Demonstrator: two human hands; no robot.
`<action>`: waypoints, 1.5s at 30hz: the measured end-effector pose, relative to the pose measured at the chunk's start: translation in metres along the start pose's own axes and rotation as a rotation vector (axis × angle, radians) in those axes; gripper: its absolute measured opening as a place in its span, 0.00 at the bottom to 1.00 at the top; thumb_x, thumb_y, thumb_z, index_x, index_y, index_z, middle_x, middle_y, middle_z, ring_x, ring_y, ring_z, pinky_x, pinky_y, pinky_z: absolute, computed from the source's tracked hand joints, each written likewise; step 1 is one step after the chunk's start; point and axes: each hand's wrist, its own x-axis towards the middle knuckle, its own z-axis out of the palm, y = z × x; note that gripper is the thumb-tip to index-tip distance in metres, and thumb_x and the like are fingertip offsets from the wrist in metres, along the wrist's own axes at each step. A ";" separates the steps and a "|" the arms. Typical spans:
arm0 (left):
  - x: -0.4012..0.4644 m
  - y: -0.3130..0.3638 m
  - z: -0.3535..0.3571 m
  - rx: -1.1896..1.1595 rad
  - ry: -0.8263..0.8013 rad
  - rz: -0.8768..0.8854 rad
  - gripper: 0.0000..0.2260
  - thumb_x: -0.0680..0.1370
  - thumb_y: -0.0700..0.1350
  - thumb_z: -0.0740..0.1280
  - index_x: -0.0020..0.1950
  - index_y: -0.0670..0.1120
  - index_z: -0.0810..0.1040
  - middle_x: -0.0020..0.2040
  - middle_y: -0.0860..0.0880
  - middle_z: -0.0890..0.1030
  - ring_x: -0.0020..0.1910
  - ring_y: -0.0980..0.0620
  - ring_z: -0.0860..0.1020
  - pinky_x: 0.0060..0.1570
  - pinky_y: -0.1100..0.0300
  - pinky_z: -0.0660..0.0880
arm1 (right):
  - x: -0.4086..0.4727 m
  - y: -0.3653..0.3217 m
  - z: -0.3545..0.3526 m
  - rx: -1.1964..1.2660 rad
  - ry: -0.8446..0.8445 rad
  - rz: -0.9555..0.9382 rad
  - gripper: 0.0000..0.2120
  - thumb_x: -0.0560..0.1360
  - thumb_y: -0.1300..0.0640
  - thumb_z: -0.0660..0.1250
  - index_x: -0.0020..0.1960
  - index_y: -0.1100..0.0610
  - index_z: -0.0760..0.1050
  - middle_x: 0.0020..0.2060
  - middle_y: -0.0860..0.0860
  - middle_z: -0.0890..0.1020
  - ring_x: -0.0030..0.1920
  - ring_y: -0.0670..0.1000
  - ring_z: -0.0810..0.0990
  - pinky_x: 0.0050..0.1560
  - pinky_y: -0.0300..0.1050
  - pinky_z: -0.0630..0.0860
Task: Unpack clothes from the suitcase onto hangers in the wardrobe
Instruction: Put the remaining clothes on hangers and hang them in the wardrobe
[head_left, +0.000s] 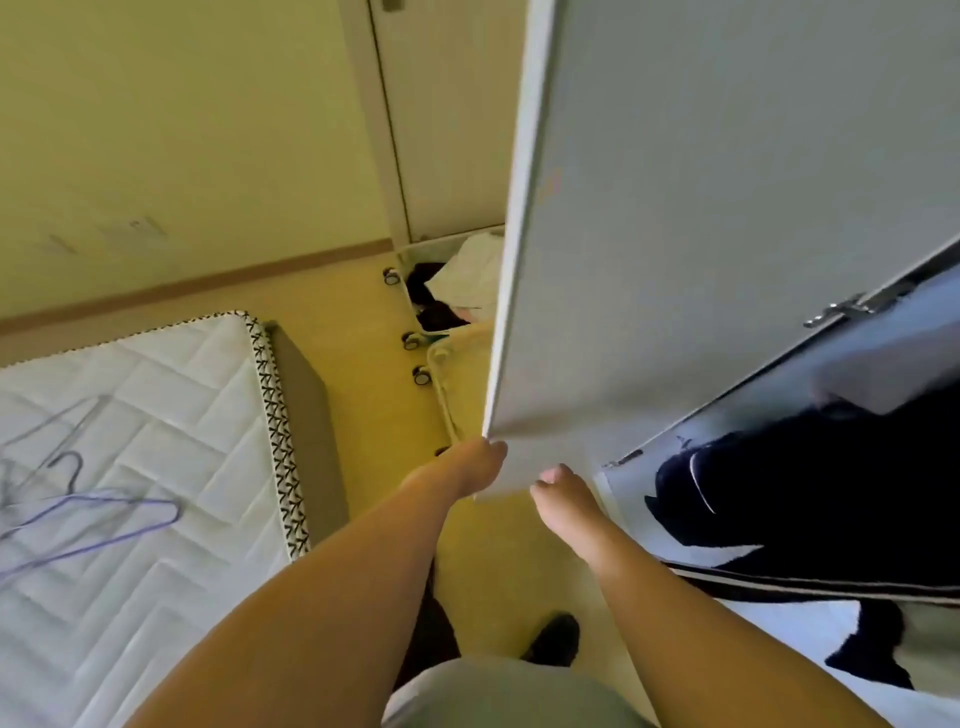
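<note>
The white wardrobe door (675, 208) stands open in front of me. My left hand (462, 470) grips its free edge near the lower corner. My right hand (563, 493) touches the door's inner face with bent fingertips, just right of the left hand. Behind the door, the open suitcase (441, 358) lies on the floor with black and white clothes (457, 280) inside; the door hides most of it. Purple wire hangers (93, 512) lie on the mattress (156, 389) at the left. Dark garments with a white stripe (779, 493) show inside the wardrobe at the right.
The bed corner (306, 395) juts toward the narrow strip of yellow floor (374, 338) between bed and suitcase. A closed second wardrobe door (447, 130) is behind the suitcase. Metal hinges (852, 306) join the open door to the wardrobe. My dark shoe (553, 644) is on the floor below.
</note>
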 end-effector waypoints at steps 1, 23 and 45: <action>0.000 -0.016 -0.012 0.000 -0.018 -0.008 0.18 0.85 0.50 0.52 0.67 0.43 0.73 0.70 0.39 0.72 0.52 0.52 0.65 0.47 0.61 0.64 | 0.001 -0.016 0.015 -0.040 -0.043 -0.005 0.03 0.76 0.55 0.57 0.43 0.52 0.68 0.41 0.50 0.71 0.41 0.52 0.71 0.38 0.42 0.66; 0.117 -0.169 -0.247 0.382 0.078 0.069 0.16 0.84 0.36 0.53 0.70 0.36 0.69 0.68 0.38 0.72 0.67 0.41 0.72 0.66 0.50 0.70 | 0.111 -0.278 0.103 -0.043 -0.142 -0.095 0.22 0.80 0.56 0.58 0.73 0.57 0.63 0.67 0.55 0.71 0.55 0.52 0.74 0.49 0.44 0.70; 0.438 -0.201 -0.278 0.673 0.085 0.296 0.13 0.84 0.39 0.54 0.62 0.36 0.75 0.61 0.38 0.75 0.60 0.41 0.74 0.56 0.53 0.71 | 0.399 -0.292 0.170 0.197 0.138 0.042 0.20 0.79 0.57 0.58 0.70 0.57 0.67 0.66 0.54 0.72 0.59 0.55 0.77 0.54 0.47 0.74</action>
